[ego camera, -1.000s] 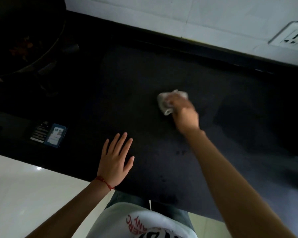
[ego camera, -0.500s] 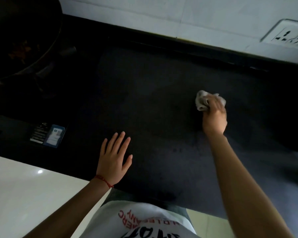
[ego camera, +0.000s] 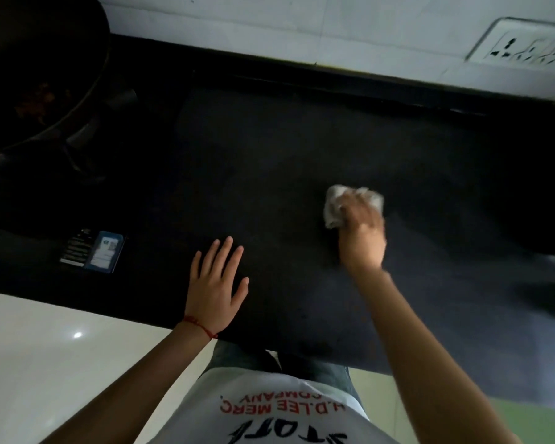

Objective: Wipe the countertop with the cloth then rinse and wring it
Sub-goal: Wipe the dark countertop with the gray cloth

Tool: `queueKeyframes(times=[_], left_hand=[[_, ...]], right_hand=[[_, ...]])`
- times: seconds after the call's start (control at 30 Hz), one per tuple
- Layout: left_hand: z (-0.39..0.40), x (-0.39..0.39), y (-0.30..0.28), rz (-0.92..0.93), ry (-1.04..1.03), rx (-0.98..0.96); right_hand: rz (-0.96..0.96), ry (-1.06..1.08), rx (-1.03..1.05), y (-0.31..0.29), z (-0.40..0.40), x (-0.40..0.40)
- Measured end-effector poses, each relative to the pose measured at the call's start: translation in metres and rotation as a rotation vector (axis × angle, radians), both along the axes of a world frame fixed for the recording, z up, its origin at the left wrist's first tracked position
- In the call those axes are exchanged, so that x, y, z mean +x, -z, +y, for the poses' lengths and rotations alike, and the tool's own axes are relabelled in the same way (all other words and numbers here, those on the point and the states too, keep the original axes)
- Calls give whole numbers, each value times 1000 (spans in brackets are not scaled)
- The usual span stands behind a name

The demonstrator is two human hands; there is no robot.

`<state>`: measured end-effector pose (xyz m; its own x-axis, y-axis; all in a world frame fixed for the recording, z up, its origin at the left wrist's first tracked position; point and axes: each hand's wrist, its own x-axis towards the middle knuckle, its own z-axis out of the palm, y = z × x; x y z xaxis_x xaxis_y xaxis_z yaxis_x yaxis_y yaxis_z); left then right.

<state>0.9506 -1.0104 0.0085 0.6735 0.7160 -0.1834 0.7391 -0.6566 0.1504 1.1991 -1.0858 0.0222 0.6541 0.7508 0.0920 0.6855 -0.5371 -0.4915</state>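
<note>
My right hand (ego camera: 362, 238) presses the cloth (ego camera: 335, 205) onto the middle of the countertop (ego camera: 269, 149), while my left hand (ego camera: 217, 283) lies flat near the front edge, to the left of the cloth and apart from it. A pan (ego camera: 29, 75) sits at the far left, 2 cards (ego camera: 93, 254) lie side by side left of my left hand, and a wall socket (ego camera: 523, 43) is behind, at far right.

The right hand (ego camera: 362, 238) presses a bunched pale cloth (ego camera: 335, 205) onto the dark tabletop (ego camera: 269, 149), its fingers (ego camera: 354, 208) curled over the wad. The left hand (ego camera: 217, 283) lies flat and spread near the front edge. A dark pan (ego camera: 42, 75) sits far left, with a small card (ego camera: 104, 256) below it.
</note>
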Motion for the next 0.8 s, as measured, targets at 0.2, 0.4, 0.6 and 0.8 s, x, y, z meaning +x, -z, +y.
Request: queueKeyframes(times=[0.2, 0.4, 0.6, 0.8], left_hand=[[1, -2, 0, -7, 4, -29], [1, -2, -2, -59, -2, -37], [-8, 14, -13, -87, -88, -89], [-58, 59, -31, -224, 83, -186]], right_hand=[[-81, -240, -19, -3, -28, -5], [57, 0, -77, -14, -36, 16], [160, 3, 67, -30, -84, -9], [328, 296, 315, -35, -179, -37]])
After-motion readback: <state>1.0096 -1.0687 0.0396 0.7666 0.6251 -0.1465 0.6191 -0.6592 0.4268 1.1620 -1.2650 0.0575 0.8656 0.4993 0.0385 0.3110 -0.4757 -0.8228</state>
